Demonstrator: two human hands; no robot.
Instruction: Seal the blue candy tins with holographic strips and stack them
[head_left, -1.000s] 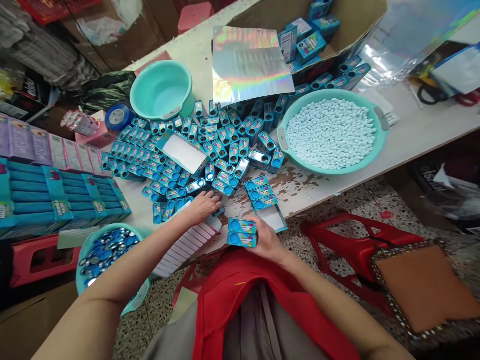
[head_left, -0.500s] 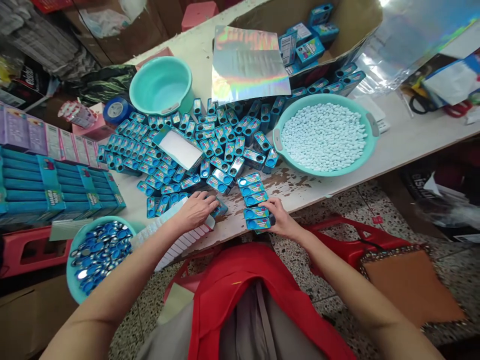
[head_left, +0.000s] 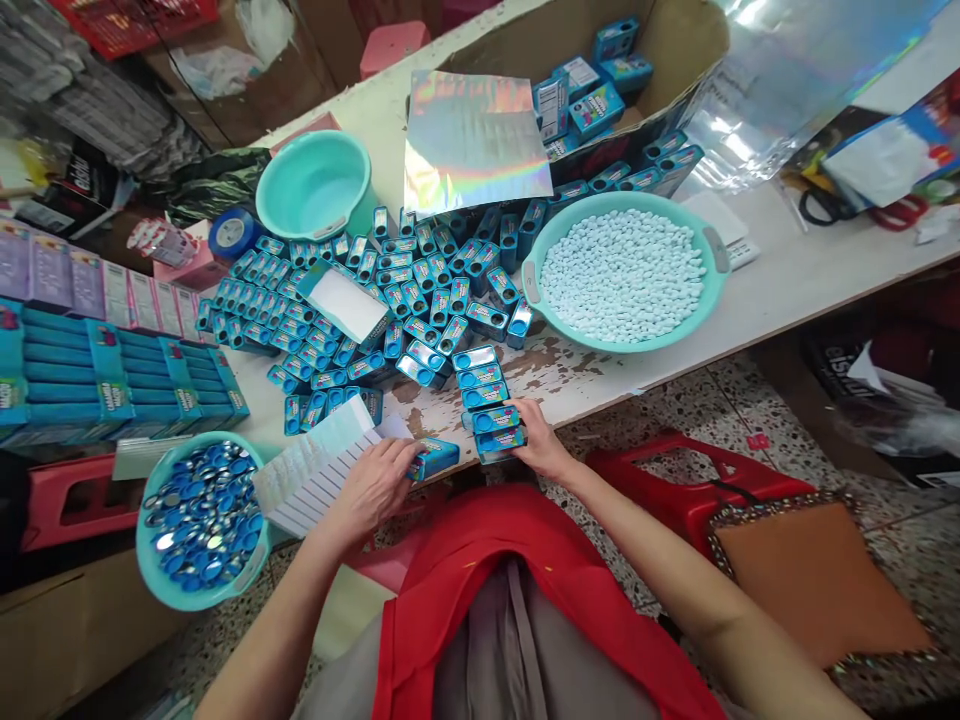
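Gripping perhaps three blue boxes

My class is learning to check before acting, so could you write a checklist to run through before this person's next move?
1. Right hand on the front two boxes: ok, it grasps their right ends.
2. Left hand firmly holding the single blue box: cannot tell; it touches the left end, but hides the contact.
3. That box well back from the table's front edge: not ok, it lies right at it.
4. Basin of white pellets upright on the table: ok.
5. Basin of blue caps firmly supported: cannot tell, its underside is hidden.
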